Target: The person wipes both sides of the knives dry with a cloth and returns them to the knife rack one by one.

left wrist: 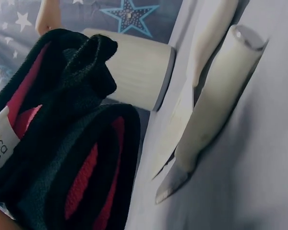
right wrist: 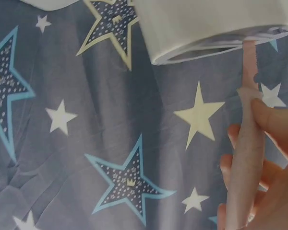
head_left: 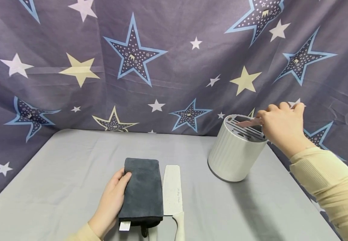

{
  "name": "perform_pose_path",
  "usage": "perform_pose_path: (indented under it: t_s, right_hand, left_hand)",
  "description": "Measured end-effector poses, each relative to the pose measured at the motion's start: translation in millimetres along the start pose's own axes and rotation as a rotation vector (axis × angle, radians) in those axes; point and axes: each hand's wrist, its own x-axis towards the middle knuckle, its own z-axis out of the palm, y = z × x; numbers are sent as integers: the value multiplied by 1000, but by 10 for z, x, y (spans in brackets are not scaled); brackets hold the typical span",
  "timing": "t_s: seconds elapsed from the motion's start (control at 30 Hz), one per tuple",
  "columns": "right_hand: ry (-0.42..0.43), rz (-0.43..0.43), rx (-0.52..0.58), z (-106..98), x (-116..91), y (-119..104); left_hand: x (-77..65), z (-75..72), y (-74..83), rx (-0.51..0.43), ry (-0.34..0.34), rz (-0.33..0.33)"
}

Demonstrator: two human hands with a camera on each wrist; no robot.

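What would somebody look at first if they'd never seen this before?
Probably the big purple-grey backdrop full of stars behind the table. Then the right hand, over at the right, holding a pink-bladed knife at the slotted top of the pale knife block. Lower down, the left hand holds a dark folded cloth beside a wide white-bladed knife on the table.

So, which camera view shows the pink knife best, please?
The right wrist view: there the pink knife shows both blade and handle. The head view shows mainly the blade; the left wrist, none of it.
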Motion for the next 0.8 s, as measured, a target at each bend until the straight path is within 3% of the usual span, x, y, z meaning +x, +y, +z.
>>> perform_pose_path:
  t_s: [0.3,0.8]
  right_hand:
    - [-30,-2,34,166,115,-175]
    - [-10,-56,-30,357,196,-384]
  left_hand:
    - [60,-143,38,-46,-13,-34]
    - [71,-116,-1,-63,18,-29]
